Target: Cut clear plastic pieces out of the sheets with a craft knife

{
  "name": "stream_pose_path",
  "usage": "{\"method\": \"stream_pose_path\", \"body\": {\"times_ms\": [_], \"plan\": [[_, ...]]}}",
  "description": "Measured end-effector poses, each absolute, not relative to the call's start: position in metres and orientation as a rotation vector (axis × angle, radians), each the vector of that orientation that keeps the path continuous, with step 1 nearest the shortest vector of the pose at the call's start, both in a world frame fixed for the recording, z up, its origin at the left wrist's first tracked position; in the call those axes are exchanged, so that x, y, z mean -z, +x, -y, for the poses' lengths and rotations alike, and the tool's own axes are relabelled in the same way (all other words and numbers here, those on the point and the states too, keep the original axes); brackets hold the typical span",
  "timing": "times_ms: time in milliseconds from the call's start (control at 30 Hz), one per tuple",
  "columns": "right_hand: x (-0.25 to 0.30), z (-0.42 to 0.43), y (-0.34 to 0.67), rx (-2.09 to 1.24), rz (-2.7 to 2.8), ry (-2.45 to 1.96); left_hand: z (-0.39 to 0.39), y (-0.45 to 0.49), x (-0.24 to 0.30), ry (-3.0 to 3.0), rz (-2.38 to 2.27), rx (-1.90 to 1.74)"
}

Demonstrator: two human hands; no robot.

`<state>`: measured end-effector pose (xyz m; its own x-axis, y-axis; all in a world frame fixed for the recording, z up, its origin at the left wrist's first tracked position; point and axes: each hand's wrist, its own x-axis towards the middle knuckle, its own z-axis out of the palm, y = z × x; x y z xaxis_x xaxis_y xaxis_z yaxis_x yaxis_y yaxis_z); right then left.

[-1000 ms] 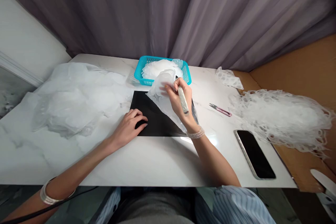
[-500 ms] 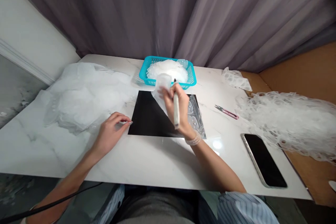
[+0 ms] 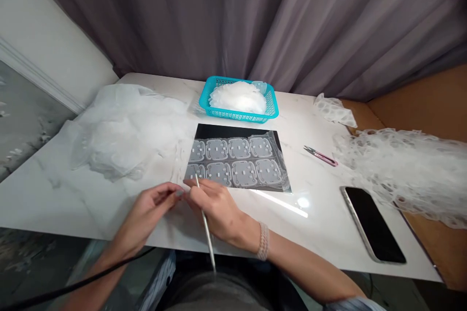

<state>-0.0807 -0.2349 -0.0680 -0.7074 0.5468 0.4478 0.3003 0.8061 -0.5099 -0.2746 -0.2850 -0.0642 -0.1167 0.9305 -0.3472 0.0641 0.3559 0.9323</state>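
Note:
A clear plastic sheet (image 3: 237, 160) moulded with two rows of rounded squares lies flat on a black mat (image 3: 233, 132) at the table's middle. My right hand (image 3: 213, 209) is closed round a thin white stick (image 3: 205, 223), just in front of the sheet's near left corner. My left hand (image 3: 153, 206) sits beside it, fingertips pinched together and touching the right hand's fingers; what they pinch is hidden.
A turquoise basket (image 3: 239, 115) heaped with white pieces stands behind the mat. Crumpled clear plastic (image 3: 127, 131) covers the left side. Pink snips (image 3: 321, 155), a phone (image 3: 374, 223) and a pile of white cut-out webbing (image 3: 404, 165) lie to the right.
The sheet that my right hand held up over the mat now lies flat on it. Both hands have drawn back toward me and met at the mat's near left corner.

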Motion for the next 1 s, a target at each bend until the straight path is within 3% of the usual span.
{"method": "stream_pose_path", "body": {"times_ms": [233,533,800,1000], "plan": [[0.065,0.260,-0.050,-0.556,2.248,-0.652,0.282,-0.232,0.078,0.582,-1.234,-0.884],[0.064,0.259,-0.020,-0.502,2.105,-0.948,0.272,-0.223,0.062,0.813,-1.219,-0.687],[0.028,0.248,0.106,-0.119,1.255,-1.499,0.252,-0.228,0.072,1.278,-1.212,-0.428],[0.009,0.246,0.176,0.383,1.034,-1.624,0.243,-0.232,0.084,1.369,-1.233,-0.350]]}}
